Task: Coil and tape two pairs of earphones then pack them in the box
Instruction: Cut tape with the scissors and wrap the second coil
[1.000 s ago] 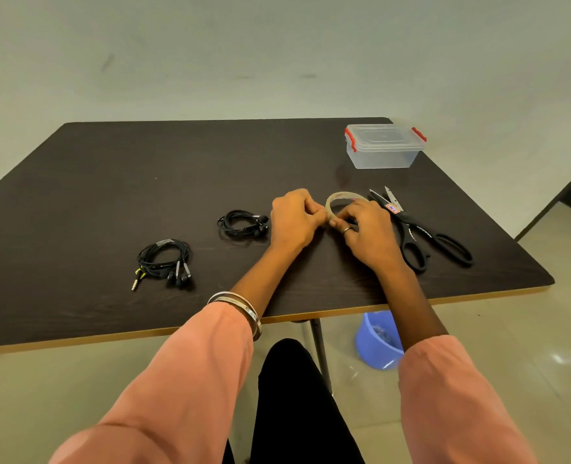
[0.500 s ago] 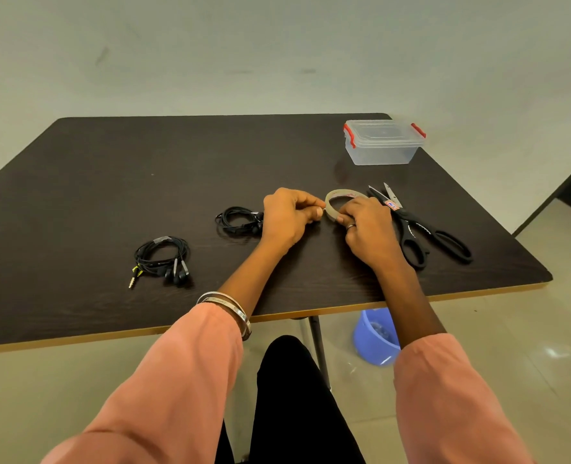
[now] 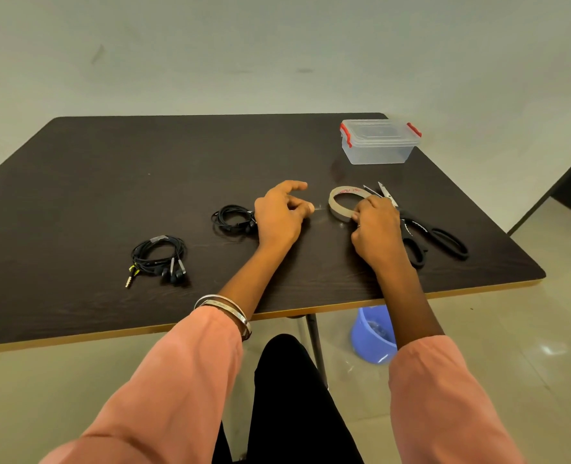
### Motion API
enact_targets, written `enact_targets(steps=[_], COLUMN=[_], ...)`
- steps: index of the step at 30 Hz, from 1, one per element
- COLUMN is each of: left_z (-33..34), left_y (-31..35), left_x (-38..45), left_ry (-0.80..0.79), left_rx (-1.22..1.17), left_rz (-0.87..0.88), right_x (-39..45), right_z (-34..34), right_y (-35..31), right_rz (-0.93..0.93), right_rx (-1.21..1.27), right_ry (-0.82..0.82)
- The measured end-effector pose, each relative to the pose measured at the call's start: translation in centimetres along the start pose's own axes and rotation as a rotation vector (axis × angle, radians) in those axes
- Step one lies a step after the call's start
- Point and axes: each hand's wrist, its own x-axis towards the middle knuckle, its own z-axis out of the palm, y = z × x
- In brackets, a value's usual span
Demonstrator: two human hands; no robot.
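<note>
A thin roll of clear tape (image 3: 337, 205) lies on the dark table. My right hand (image 3: 376, 229) holds the roll at its near right side. My left hand (image 3: 279, 214) pinches the tape's free end (image 3: 318, 209) and has it stretched out to the left of the roll. One coiled pair of black earphones (image 3: 232, 219) lies just left of my left hand. A second coiled pair (image 3: 159, 256), bound with a bit of tape, lies further left. The clear box (image 3: 379, 142) with red latches stands shut at the back right.
Black scissors (image 3: 431, 236) lie just right of my right hand, blades pointing away from me. The table's (image 3: 109, 182) front edge runs under my forearms. A blue bucket (image 3: 372, 336) stands on the floor under the table by its leg.
My hands have moved apart: the left hand has drawn a short strip of tape leftward off the roll, while the right hand stays on the roll.
</note>
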Motion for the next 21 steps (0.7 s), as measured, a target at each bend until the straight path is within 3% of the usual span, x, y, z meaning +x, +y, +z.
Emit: enact_targets(steps=[5,8,10,14,17,21], left_z=[0.1,0.1,0.2,0.3,0.3,0.3], left_y=[0.0,-0.1,-0.1,-0.2,-0.3,-0.1], left_x=[-0.1,0.0,0.0,0.0,0.0,0.0], left_ry=[-0.004,-0.004,-0.002,-0.001,0.001,-0.051], left_rx=[0.020,0.032,0.047,0.068,0.096,0.138], left_rz=[0.012,0.016,0.010,0.010,0.024,0.058], right_x=[-0.5,-1.6,-2.4,-3.4,-3.5,-2.8], right_z=[-0.8,-2.4,-3.8,-6.1,-6.9,-7.3], right_y=[-0.3,0.6,2.1,4.8,5.2,4.8], right_rz=[0.026,0.088,0.192,0.422,0.377,0.355], right_rx=[0.076,0.178,0.098,-0.117,-0.137,-0.126], right_ry=[-0.053,0.042,0.113,-0.123,-0.260,-0.287])
